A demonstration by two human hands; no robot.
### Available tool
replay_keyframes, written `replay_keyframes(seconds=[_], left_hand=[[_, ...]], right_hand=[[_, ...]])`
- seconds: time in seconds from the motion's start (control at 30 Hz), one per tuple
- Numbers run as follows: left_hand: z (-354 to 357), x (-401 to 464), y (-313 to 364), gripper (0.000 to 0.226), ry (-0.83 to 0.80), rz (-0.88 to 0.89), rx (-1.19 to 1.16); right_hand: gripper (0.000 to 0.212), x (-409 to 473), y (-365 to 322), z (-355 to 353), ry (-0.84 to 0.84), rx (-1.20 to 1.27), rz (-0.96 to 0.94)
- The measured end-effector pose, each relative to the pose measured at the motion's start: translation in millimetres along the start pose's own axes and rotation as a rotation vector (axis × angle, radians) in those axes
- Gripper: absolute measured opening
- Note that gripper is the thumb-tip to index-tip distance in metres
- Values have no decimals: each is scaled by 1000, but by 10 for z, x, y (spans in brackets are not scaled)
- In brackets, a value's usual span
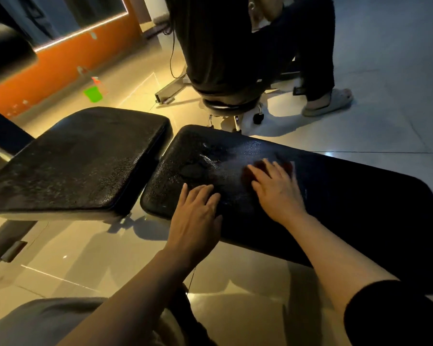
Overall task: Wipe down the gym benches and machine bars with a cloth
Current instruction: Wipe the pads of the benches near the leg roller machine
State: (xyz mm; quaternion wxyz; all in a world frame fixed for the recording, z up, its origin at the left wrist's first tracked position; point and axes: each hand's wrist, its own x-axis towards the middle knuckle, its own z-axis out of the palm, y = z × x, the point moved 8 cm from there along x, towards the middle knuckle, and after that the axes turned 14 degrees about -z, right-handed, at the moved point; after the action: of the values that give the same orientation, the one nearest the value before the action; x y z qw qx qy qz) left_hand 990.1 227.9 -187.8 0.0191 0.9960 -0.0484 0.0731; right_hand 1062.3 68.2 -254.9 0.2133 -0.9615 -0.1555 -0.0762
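Observation:
A long black padded bench back runs from centre to right, its left part wet and shiny. A dark red cloth lies on it, mostly hidden under my right hand, whose straight fingers press it flat onto the pad. My left hand rests flat with spread fingers on the pad's near edge, holding nothing. A separate black seat pad sits to the left, a narrow gap apart from the long pad.
A person in dark clothes and light slippers sits on a round stool just beyond the bench. A spray bottle with green liquid stands on the tiled floor by the orange wall. The bench's metal frame foot lies at left.

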Motion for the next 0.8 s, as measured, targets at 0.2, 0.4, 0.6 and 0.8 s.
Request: replay_keyframes(seconds=[0.2, 0.4, 0.6, 0.8], left_hand=[[10, -95, -104, 54, 4, -19, 14], [-25, -262, -357, 62, 0, -110, 30], [8, -403, -383, 59, -13, -93, 1], [4, -500, -591, 61, 24, -118, -18]], right_hand=[[48, -234, 218, -69, 23, 6, 242], [50, -145, -1119, 181, -74, 30, -262], [48, -417, -351, 45, 10, 41, -40], [51, -400, -693, 70, 13, -37, 27]])
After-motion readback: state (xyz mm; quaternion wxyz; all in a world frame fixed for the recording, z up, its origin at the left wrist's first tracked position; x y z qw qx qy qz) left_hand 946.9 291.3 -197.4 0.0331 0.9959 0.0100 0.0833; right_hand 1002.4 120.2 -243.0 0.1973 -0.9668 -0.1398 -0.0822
